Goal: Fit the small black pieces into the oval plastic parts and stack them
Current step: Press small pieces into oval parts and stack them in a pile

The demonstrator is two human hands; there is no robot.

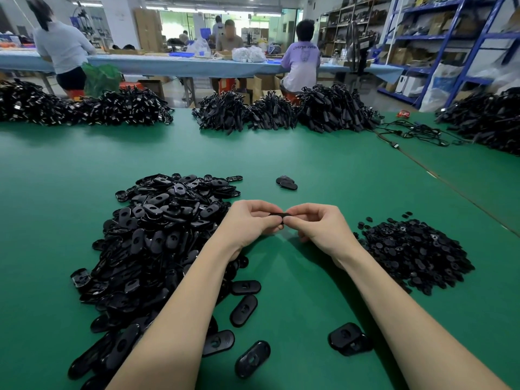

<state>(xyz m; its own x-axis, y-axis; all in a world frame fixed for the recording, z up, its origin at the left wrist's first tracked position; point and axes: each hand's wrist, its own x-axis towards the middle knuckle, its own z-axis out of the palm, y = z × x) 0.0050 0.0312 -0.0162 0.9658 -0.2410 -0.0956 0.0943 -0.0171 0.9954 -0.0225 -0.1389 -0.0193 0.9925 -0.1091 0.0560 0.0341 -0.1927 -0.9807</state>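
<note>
Loose oval plastic parts [244, 310] are lying nearest the camera on the green table [323, 164], a stacked pair [349, 339] sitting just to their right. Above them both forearms are reaching forward, and the left hand [249, 223] and right hand [318, 226] are meeting at mid-table, fingers curled in tight, pinching one black oval part [278, 215] between them at its two ends. Whether a small piece is seated in it, cannot tell. Left of the hands a big heap of oval parts [157, 240] is spreading; to the right a lower pile of small black pieces [416, 251] is waiting. Beyond the hands, a little stack of ovals [287, 182] is resting alone.
</note>
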